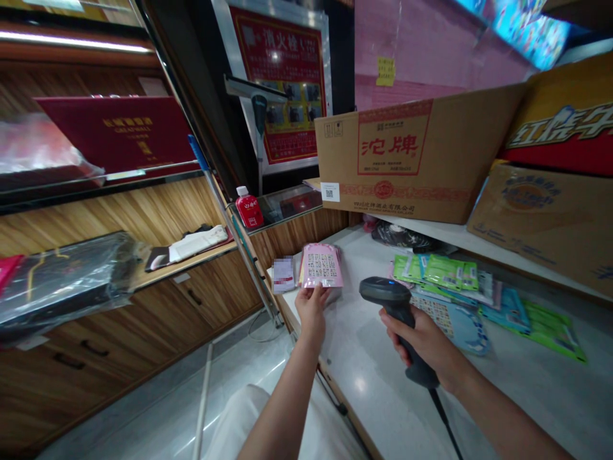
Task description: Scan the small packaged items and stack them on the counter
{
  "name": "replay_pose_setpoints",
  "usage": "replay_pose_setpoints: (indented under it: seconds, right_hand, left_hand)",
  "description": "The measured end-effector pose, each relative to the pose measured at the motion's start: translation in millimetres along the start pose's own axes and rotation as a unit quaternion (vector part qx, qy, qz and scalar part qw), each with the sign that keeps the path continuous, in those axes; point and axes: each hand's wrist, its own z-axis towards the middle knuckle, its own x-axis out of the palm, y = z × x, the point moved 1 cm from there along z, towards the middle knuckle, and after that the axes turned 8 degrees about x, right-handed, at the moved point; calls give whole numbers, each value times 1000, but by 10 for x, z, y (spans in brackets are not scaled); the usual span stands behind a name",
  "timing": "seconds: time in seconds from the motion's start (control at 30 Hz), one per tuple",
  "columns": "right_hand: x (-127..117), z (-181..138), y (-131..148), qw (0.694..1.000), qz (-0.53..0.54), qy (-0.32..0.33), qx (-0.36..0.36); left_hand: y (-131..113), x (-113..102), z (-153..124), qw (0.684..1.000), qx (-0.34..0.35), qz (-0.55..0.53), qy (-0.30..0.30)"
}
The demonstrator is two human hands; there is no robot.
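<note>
My left hand [311, 308] pinches the lower edge of a pink printed packet [322, 265], which it holds up over the near corner of the white counter [378, 377]. My right hand [426, 342] is wrapped round the grip of a dark handheld barcode scanner [389, 295]. The scanner's head points left toward the pink packet, a short gap away. Its cable [443, 415] trails down toward me. A small white card [283, 273] lies just left of the pink packet.
Green and blue packets [447, 273] lie spread on the counter at the right. Large cardboard boxes [412, 153] sit on a shelf above. A red bottle [249, 207] stands on a ledge. Wooden cabinets [119, 319] and a leaning pole [230, 223] are at the left.
</note>
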Motion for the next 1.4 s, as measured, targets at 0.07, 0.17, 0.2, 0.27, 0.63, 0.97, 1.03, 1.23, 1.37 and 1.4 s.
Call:
replay_pose_setpoints:
  seconds: [0.07,0.17,0.2,0.27,0.63,0.97,1.03,1.23,1.37,1.4]
  right_hand:
    - [-6,10,-4,1000,-2,2,-6]
    - [-8,16,-2,1000,0,5,-15]
    - [-8,16,0,1000,-2,4,-15]
    - [-8,16,6,1000,-7,-2,-11]
    - [-20,20,22,1000,2,-13,10]
    - [-70,76,9,1000,-6,-16,16]
    - [-160,118,33,1000,-14,-17,10]
    - [-548,167,197,994,27,-94,-44]
    - [-643,157,258,992,49,-104,-47]
    - [-643,155,261,993,49,-101,-46]
  left_hand:
    - [-29,12,86,1000,-3,10,-8]
    - [-66,-18,181,996,-15,80,-32]
    - [-83,-43,189,991,-17,129,-39]
    - [-141,-102,165,964,16,261,-34]
    - [-285,-99,-45,531,331,702,340]
    - [-216,-9,75,535,309,713,332]
    - [-229,50,12,563,314,686,338]
    - [-90,449,-362,655,238,598,395]
    - [119,819,-621,704,109,564,417]
    - [157,906,-673,714,88,566,403]
